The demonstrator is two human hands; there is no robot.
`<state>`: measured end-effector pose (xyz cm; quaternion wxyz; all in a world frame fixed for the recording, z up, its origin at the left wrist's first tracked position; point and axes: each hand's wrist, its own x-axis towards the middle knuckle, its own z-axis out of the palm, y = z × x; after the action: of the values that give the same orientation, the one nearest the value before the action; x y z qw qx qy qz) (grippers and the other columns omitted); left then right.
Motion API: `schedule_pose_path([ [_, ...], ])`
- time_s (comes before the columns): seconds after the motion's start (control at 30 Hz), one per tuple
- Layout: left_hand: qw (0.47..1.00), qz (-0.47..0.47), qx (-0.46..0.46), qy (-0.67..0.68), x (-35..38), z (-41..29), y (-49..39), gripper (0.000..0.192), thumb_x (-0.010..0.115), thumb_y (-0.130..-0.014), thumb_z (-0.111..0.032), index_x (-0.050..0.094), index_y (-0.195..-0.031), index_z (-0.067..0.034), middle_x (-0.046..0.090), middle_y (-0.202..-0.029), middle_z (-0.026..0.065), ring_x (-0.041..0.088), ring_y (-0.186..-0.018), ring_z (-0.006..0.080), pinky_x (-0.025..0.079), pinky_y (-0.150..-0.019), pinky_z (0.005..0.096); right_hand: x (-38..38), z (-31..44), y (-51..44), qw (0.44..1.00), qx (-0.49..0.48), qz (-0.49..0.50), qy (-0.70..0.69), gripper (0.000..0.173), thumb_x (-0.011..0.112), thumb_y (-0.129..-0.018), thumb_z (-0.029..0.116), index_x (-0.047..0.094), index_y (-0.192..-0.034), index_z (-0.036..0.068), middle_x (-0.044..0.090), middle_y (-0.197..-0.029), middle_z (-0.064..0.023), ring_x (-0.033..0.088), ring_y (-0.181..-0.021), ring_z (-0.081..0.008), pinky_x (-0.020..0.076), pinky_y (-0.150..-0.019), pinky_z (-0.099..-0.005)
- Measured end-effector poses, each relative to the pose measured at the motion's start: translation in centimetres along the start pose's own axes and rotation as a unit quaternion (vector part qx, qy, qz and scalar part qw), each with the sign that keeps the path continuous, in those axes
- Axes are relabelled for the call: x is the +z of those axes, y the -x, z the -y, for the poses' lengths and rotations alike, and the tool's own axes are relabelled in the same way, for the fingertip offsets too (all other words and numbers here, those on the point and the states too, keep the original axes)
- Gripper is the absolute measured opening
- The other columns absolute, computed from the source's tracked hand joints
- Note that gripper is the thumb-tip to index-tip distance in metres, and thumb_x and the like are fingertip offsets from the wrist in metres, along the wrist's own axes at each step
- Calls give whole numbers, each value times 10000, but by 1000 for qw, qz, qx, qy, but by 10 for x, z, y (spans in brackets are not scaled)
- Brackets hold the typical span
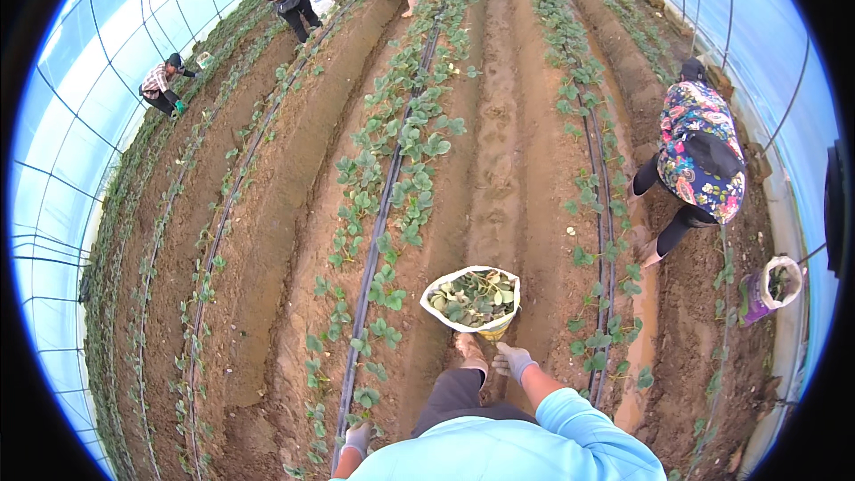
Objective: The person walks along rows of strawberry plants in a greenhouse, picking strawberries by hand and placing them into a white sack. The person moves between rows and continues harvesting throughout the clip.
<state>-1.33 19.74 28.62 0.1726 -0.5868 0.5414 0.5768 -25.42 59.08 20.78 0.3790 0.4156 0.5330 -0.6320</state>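
My left hand (359, 437), in a light grey glove, is low at the bottom left, at the strawberry plants (367, 397) beside a black drip hose (364, 300); leaves partly hide its fingers, so its grip is unclear. My right hand (513, 361), gloved the same way, is in front of my body, just below a white woven sack (437, 310) filled with picked green and brownish leaves (475, 297). Its fingers are bent near the sack's yellow lower side; whether they pinch anything cannot be made out. The sack stands upright, open at the top, in the furrow by my foot.
Raised soil beds with plants and hoses run lengthwise, with muddy furrows (495, 167) between. A person in a floral top (701, 147) bends at right, near a purple-and-white sack (768, 290). Several people work at upper left. Plastic greenhouse walls (768, 33) curve along both sides.
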Motion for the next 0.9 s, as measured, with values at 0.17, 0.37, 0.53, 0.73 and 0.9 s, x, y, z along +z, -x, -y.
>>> schedule_pose_path([
  [0.17,995,4,-48,-85,-15,48,-41,231,604,-845,-151,674,-1021,-18,664,-827,51,642,-700,166,522,-615,279,30,13,-50,996,63,16,-64,527,698,-853,403,531,-1161,9,623,-1052,-151,654,-883,-271,551,-723,-408],
  [0.37,990,-40,-107,-77,14,40,-1,220,602,-847,-165,664,-1006,-24,668,-857,67,662,-749,189,520,-634,300,66,27,-110,971,128,46,-196,516,635,-889,447,536,-1141,8,640,-803,-114,658,-641,-249,545,-529,-375],
  [0.53,986,-21,-120,-114,42,8,-18,208,612,-843,-178,664,-977,-27,666,-841,69,657,-742,189,516,-638,304,72,11,-174,958,190,-56,-208,508,520,-928,515,600,-970,16,675,-706,-146,626,-496,-233,501,-390,-366],
  [0.73,984,-10,-114,-134,61,-21,-39,198,623,-838,-193,664,-943,-29,664,-822,71,652,-735,189,511,-642,310,74,41,-183,979,161,-116,36,343,478,-953,347,606,-984,30,673,-790,-138,645,-554,-226,519,-378,-291],
  [0.9,987,-4,-103,-126,68,-30,-49,194,633,-835,-206,664,-914,-31,662,-806,73,648,-728,189,507,-646,315,53,103,-178,984,75,-161,5,289,493,-939,295,600,-815,56,610,-642,-63,516,-408,-148,386,-324,-276],
])
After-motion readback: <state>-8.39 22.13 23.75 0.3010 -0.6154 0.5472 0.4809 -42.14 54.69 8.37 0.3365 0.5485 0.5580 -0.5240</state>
